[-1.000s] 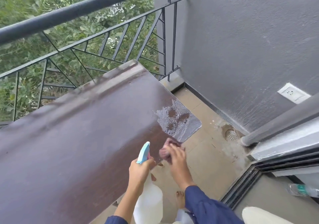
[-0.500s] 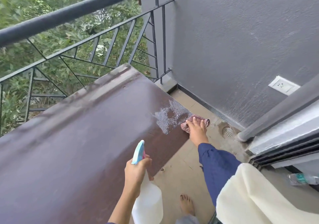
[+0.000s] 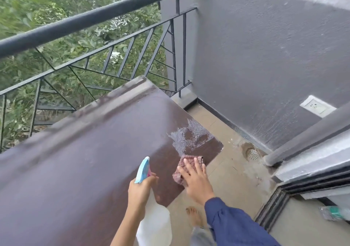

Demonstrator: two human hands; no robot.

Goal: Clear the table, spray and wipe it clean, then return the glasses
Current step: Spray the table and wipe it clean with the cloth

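Nearest me, the left hand is curled round the neck of the spray bottle. It holds the bottle just off the near edge of the worktop with the blue nozzle aimed over the top, likely ready for another squirt. Just past it the right hand lies flat with fingers spread, pressing a pinkish cloth onto the worktop near its right corner. The flat palm suits a broad sweep. The wet patch sits beyond the cloth at that corner, with nothing between them. I see no glasses. Off the worktop's right end are a floor drain, a wall socket and what may be a plastic bottle, though it is blurred. The railing runs behind the worktop's far edge.
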